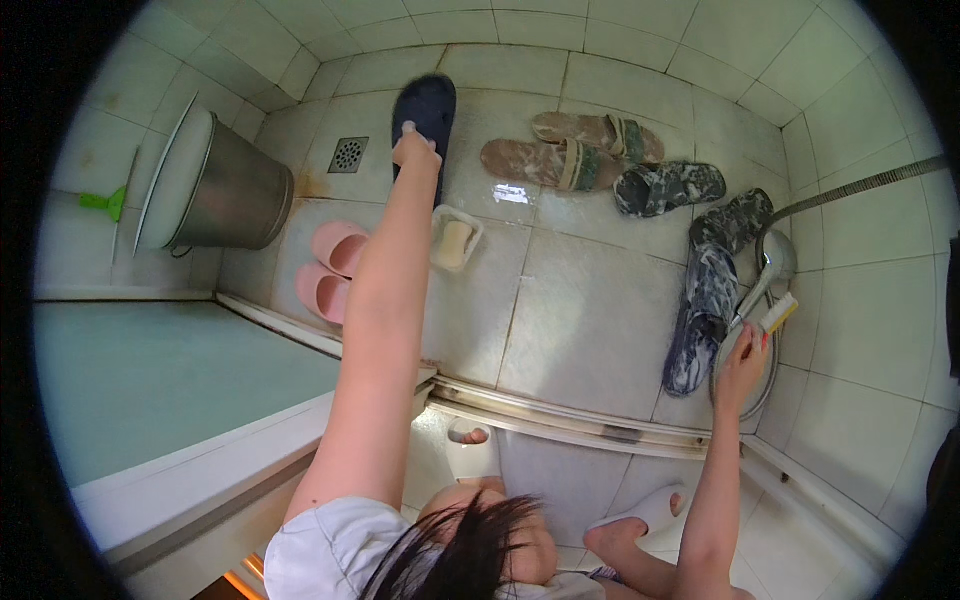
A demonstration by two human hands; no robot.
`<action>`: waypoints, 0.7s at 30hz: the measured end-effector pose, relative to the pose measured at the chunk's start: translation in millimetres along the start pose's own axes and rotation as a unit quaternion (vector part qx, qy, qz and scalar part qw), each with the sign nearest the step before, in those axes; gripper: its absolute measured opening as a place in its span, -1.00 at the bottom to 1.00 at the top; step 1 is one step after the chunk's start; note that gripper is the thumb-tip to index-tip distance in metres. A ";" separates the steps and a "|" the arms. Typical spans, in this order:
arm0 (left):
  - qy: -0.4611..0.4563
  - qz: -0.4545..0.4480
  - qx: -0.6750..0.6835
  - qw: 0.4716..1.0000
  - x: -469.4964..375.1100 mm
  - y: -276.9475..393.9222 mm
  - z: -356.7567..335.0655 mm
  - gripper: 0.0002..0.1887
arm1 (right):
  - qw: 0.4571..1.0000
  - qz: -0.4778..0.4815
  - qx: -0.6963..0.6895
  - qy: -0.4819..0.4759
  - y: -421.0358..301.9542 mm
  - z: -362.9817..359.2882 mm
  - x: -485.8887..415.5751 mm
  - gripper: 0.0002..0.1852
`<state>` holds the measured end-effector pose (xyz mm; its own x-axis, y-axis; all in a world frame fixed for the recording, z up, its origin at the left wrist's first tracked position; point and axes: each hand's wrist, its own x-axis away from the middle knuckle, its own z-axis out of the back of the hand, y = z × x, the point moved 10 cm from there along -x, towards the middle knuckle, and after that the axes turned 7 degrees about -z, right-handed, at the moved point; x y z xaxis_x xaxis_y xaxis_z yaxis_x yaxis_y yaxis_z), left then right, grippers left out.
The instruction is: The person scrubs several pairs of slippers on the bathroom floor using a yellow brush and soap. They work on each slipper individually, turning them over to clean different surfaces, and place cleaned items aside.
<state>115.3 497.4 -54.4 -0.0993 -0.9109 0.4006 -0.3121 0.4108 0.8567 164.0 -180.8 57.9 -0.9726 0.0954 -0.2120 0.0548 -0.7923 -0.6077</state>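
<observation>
My left hand (417,150) grips a dark navy slipper (426,101) near its middle, above the tiled floor and right of the drain. My right hand (742,367) holds a scrubbing brush (780,313) with pale bristles and a yellow edge. It is beside a foam-covered dark blue slipper (694,360). Black slippers with foam (671,189) (739,217) lie farther up. Brown sandals with green straps (540,163) bear foam too. A bar of soap (454,244) sits in a clear plastic tray (472,259) below the navy slipper.
Pink slippers (322,291) stand by the shower sill (570,424). A metal bucket (236,187) is at left, near the floor drain (349,155). The shower head (778,256) and its hose (862,184) lie at right, close to my right hand.
</observation>
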 end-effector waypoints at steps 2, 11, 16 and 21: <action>-0.041 -0.048 0.027 0.998 15.5 34.0 -9.4 -0.71 | 0.999 -0.001 -0.036 -0.028 -19.5 -10.7 0.5 -0.63; -0.215 0.124 0.062 0.967 226.1 -1.9 -36.8 -0.86 | 0.986 0.050 -0.150 -0.048 -85.8 -36.0 -10.6 -0.70; -0.279 0.300 0.063 0.910 330.9 -102.2 8.2 -0.87 | 0.982 0.006 -0.124 -0.142 -90.0 -54.4 5.1 -0.70; -0.175 0.394 0.014 0.902 374.3 -203.4 67.1 -0.75 | 0.980 0.010 -0.129 -0.150 -66.2 -80.4 45.7 -0.70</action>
<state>78.2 70.2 -100.5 -0.5920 -0.2948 0.7500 -0.0380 0.9398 0.3395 134.1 -75.5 26.9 -0.9913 -0.1306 -0.0159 0.0929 -0.6094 -0.7874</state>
